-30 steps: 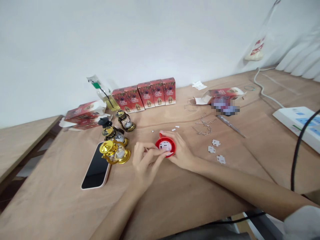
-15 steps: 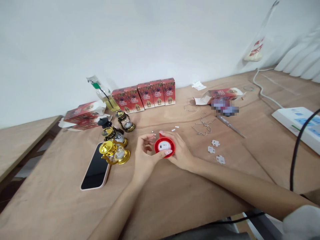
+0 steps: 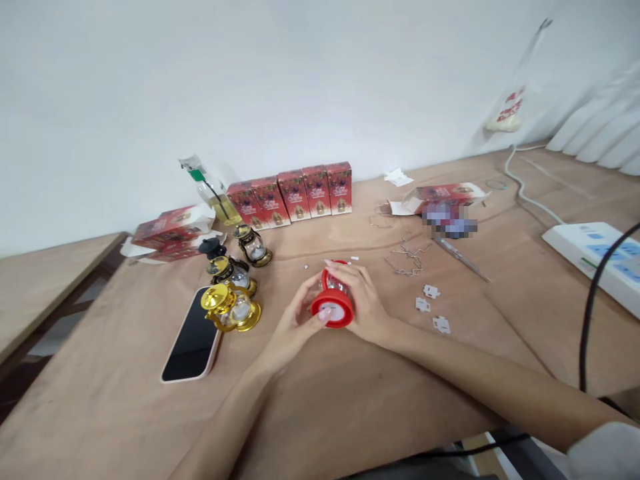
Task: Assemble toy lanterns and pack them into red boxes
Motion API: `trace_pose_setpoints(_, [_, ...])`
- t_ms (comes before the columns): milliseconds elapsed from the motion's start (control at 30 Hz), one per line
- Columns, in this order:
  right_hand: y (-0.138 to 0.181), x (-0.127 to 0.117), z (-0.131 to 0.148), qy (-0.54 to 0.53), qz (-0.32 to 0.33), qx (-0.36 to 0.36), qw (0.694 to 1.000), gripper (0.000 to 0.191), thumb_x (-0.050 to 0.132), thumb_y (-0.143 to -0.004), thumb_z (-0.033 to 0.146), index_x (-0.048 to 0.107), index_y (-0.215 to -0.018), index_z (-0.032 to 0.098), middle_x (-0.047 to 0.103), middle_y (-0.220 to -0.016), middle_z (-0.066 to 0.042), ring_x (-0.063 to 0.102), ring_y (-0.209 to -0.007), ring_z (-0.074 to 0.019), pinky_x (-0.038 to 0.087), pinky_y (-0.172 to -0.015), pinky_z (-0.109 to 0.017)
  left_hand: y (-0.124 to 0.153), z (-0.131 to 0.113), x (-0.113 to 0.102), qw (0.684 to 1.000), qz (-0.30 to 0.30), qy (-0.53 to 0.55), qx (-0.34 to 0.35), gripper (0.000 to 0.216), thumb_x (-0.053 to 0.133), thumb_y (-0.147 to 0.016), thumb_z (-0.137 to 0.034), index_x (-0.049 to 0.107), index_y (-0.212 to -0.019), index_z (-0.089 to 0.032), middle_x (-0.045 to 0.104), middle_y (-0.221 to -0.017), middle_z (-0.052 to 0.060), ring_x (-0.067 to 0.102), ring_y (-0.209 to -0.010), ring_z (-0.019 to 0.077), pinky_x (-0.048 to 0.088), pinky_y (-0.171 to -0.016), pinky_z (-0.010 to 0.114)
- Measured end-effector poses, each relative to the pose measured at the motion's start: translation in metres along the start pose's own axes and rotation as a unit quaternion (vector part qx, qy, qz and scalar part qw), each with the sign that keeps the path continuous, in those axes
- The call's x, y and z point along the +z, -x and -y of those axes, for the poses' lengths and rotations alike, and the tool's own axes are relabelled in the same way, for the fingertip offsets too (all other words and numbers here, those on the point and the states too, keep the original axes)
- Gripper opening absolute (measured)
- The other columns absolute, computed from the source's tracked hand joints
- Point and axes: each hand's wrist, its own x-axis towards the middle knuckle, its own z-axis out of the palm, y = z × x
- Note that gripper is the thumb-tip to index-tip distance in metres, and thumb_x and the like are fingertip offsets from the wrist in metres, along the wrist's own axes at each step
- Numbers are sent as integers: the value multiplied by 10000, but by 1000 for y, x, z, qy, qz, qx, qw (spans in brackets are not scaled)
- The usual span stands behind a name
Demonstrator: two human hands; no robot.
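Observation:
A small red lantern [image 3: 331, 295] is held between both hands, tilted so its round base with a white disc faces me. My left hand [image 3: 296, 321] grips its left side, with the thumb pressed on the white disc. Around the right side and top curl the fingers of my right hand [image 3: 369, 305]. Part of the lantern's clear globe shows behind the red base; the rest is hidden by the fingers. To the left stand a gold lantern [image 3: 231, 308], a black lantern [image 3: 213, 248] and bronze-coloured ones, including one farther back [image 3: 254, 247].
A phone [image 3: 193, 340] lies beside the gold lantern. Red printed boxes [image 3: 316, 191] line the wall near a bottle [image 3: 220, 207]. At right are bent wires [image 3: 409, 260], white plates [image 3: 423, 305], a screwdriver [image 3: 463, 259], an opened box [image 3: 445, 193] and a power strip [image 3: 600, 250].
The red lantern has tipped, so its base now points more towards me and its globe shows. My left fingers, which were apart from it, have closed against its side.

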Motion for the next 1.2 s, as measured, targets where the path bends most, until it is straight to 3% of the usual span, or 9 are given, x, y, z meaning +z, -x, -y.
trace_pose_setpoints(167, [2, -1, -4, -45, -7, -93, 995, 641, 543, -883, 272, 235, -1444, 229, 497, -1363, -138, 433, -1303, -261, 415, -1051, -522, 6, 2, -8, 991, 107, 76, -22, 784, 770, -708, -232, 400, -1379, -397, 426, -1435, 57, 536, -1170, 259, 531, -891, 374])
trace_pose_setpoints(267, [2, -1, -2, -33, 3, -90, 995, 699, 581, -861, 306, 207, -1447, 235, 397, -1429, -151, 343, -1374, -286, 362, -1091, -553, 7, 4, -10, 990, 110, 82, -22, 856, 783, -664, -112, 412, -1368, -428, 387, -1472, 34, 509, -1216, 254, 524, -919, 361])
trace_pose_setpoints(400, [0, -2, 0, -27, 39, -49, 998, 877, 673, -772, 344, 126, -1449, 241, 172, -1532, -169, 131, -1446, -353, 303, -1094, -619, 8, 8, -11, 985, 112, 125, -47, 827, 748, -707, -111, 394, -1358, -478, 429, -1448, 34, 578, -1137, 258, 573, -830, 395])
trace_pose_setpoints(533, [-3, -7, -1, -87, 116, -44, 988, 837, 583, -745, 243, 107, -1432, 237, 140, -1546, -149, 103, -1453, -340, 270, -1108, -620, 10, 11, -12, 982, 98, 152, -49, 784, 723, -743, -119, 394, -1372, -450, 531, -1356, 63, 622, -1079, 247, 566, -846, 390])
trace_pose_setpoints(600, [-4, -9, -3, -122, 117, -33, 985, 793, 516, -731, 184, 132, -1424, 219, 159, -1540, -145, 156, -1447, -312, 285, -1117, -581, 11, 11, -14, 980, 89, 170, -48, 758, 713, -757, -128, 398, -1376, -433, 555, -1329, 65, 618, -1099, 257, 548, -883, 404])
trace_pose_setpoints(700, [-4, -8, -11, -142, 51, 28, 988, 671, 450, -741, 136, 240, -1374, 206, 253, -1496, -145, 284, -1402, -265, 357, -1092, -515, 11, 10, -18, 971, 86, 217, -50, 728, 703, -776, -166, 388, -1390, -400, 597, -1271, 72, 625, -1101, 279, 510, -939, 450])
trace_pose_setpoints(867, [-7, -10, -47, -58, -57, 224, 971, 306, 491, -821, 213, 480, -1126, 194, 523, -1248, -130, 512, -1173, -221, 455, -975, -442, 7, 9, -25, 957, 43, 283, -44, 718, 712, -766, -170, 397, -1387, -340, 654, -1170, 76, 656, -1052, 263, 494, -963, 400])
trace_pose_setpoints(1000, [-11, -16, -71, -38, -20, 338, 940, 223, 611, -798, 362, 592, -928, 182, 659, -998, -86, 602, -896, -210, 476, -866, -421, 4, 9, -28, 950, 10, 309, -49, 761, 763, -714, -207, 402, -1373, -330, 647, -1179, 68, 643, -1076, 258, 500, -964, 388])
trace_pose_setpoints(1200, [-14, -22, -72, -24, 97, 321, 942, 208, 684, -745, 410, 680, -738, 202, 694, -799, -39, 591, -773, -193, 447, -785, -362, 1, 9, -28, 949, -49, 311, -32, 689, 772, -718, -299, 447, -1324, -329, 643, -1173, 58, 642, -1063, 236, 551, -885, 347])
